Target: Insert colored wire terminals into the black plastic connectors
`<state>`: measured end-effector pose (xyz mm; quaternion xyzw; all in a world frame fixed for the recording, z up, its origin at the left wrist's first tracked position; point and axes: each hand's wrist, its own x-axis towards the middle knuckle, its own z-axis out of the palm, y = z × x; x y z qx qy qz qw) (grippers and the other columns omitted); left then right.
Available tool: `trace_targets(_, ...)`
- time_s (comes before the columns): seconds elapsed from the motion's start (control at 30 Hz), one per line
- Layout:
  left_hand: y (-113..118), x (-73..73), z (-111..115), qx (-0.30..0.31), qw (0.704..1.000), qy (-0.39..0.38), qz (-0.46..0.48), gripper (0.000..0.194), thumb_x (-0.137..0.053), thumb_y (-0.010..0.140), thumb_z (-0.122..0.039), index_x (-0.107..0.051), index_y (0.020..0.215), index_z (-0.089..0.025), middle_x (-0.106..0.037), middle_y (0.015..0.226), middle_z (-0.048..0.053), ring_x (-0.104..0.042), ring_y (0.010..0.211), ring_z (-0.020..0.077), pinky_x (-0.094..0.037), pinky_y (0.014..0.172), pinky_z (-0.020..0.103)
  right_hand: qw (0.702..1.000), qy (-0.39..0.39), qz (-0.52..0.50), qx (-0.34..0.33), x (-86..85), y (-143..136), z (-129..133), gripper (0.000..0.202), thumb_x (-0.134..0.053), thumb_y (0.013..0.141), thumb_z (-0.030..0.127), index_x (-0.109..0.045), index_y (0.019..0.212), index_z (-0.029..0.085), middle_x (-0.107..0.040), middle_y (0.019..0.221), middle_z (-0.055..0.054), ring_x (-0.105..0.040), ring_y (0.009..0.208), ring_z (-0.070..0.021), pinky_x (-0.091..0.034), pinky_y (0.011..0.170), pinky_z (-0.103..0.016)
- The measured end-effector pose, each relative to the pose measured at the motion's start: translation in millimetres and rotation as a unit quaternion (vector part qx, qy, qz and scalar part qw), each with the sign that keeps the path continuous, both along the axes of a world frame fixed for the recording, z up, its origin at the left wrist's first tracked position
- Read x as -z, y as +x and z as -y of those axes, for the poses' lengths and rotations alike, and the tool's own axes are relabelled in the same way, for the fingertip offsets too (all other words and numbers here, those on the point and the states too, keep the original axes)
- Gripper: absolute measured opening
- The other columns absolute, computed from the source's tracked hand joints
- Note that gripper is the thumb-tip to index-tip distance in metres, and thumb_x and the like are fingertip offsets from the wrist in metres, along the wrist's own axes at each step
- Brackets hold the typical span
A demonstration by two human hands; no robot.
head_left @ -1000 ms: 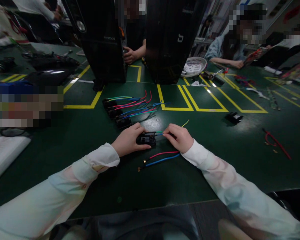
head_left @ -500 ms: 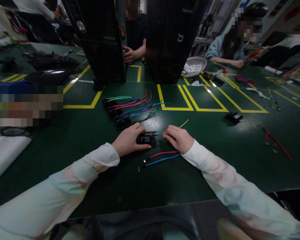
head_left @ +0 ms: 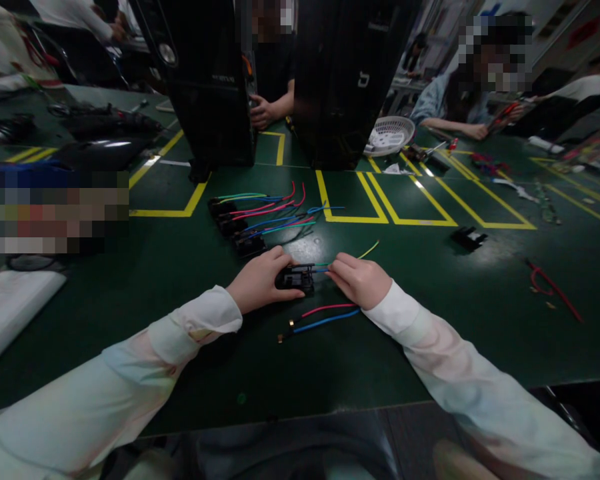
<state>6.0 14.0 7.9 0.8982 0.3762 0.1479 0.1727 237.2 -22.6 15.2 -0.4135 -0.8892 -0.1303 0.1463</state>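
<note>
My left hand grips a small black plastic housing just above the table, thumb along its near side. To its right, my right hand is closed in a pinch on a blue wire that runs into the housing. A green wire leads out beside it, and a yellow-green wire end sticks out beyond the right hand. In front of both hands lie a loose red wire and a thicker blue wire, each with a brass-coloured terminal at its left end.
Several black housings with coloured wires lie beyond my hands. Another black piece and a red wire are to the right. Two black computer cases stand at the back, a white basket beside them. A co-worker's hand shows between the cases.
Both hands keep their hold on the housing and the wire. The whole view has shifted slightly; otherwise hardly anything differs.
</note>
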Motion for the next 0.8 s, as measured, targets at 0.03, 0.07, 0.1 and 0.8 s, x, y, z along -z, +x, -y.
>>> trace_targets(0.03, 0.0, 0.1, 0.0, -0.001, 1.0, 0.002, -0.001, 0.048, -0.061, 0.07, -0.054, -0.055, 0.1, -0.018, -0.048, 0.094, 0.004, -0.053, 0.084, 0.0209, -0.045, 0.074, 0.033, 1.0, 0.005, -0.001, 0.006, -0.8, -0.8, 0.6, 0.027, -0.036, 0.092, 0.025, -0.054, 0.074, 0.016, -0.053, 0.072, -0.003, -0.045, 0.055, -0.0097, -0.03, 0.052, -0.023)
trace_targets(0.07, -0.1, 0.1, 0.0, -0.001, 1.0, 0.004, -0.001, 0.048, -0.061, 0.07, -0.054, -0.055, 0.1, -0.018, -0.048, 0.094, 0.004, -0.053, 0.084, 0.0208, -0.045, 0.074, 0.033, 1.0, 0.005, -0.002, 0.006, -1.5, -1.4, 1.1, 0.027, -0.036, 0.092, 0.025, -0.054, 0.074, 0.016, -0.053, 0.071, -0.003, -0.045, 0.055, -0.0098, -0.029, 0.052, -0.023)
trace_targets(0.1, -0.2, 0.3, -0.1, -0.001, 1.0, 0.004, -0.001, 0.048, -0.061, 0.07, -0.054, -0.055, 0.1, -0.018, -0.048, 0.094, 0.004, -0.053, 0.084, 0.0207, -0.045, 0.074, 0.033, 1.0, -0.001, -0.003, 0.001, -2.1, -1.8, 1.6, 0.027, -0.036, 0.092, 0.025, -0.054, 0.073, 0.016, -0.052, 0.07, -0.003, -0.045, 0.055, -0.0098, -0.029, 0.052, -0.023)
trace_targets(0.8, -0.3, 1.4, -0.6, 0.001, 1.0, -0.006, 0.012, 0.048, -0.061, 0.069, -0.054, -0.055, 0.101, -0.019, -0.048, 0.095, 0.004, -0.053, 0.084, 0.0212, -0.044, 0.073, 0.033, 0.999, -0.041, 0.004, -0.027, -3.3, 0.2, 0.3, 0.028, -0.036, 0.092, 0.027, -0.052, 0.071, 0.017, -0.052, 0.07, -0.002, -0.045, 0.057, -0.0101, -0.028, 0.052, -0.023)
